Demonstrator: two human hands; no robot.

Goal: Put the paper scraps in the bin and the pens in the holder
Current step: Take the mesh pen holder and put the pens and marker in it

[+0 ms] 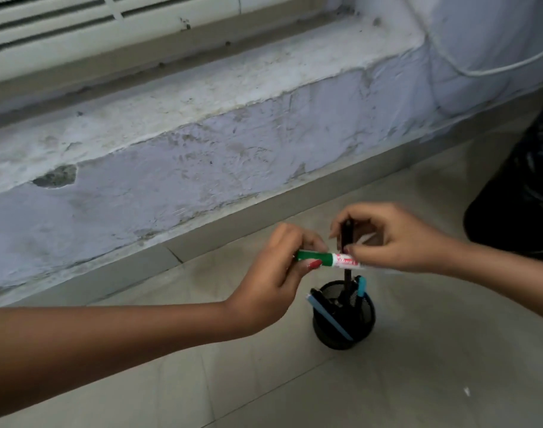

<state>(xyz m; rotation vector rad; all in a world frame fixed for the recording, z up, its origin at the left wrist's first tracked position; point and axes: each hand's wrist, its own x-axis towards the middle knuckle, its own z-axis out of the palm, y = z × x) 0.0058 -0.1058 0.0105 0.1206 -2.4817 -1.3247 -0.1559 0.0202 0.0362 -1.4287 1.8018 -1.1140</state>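
Note:
A black mesh pen holder [344, 332] stands on the tiled floor, with blue and black pens [329, 319] leaning inside it. Just above it my left hand [273, 282] grips the green cap end of a green and white marker [326, 260], held level. My right hand [397, 239] pinches a black pen [347, 236] upright, its lower end reaching down into the holder. The right thumb also touches the marker's white end. A small white paper scrap [466, 391] lies on the floor at the lower right.
A black bin with a black liner [520, 193] stands at the right edge. A pale, flaking wall ledge [171, 149] runs across behind the holder, with a white louvred unit [78, 26] above it. A white cable [480, 71] hangs on the wall.

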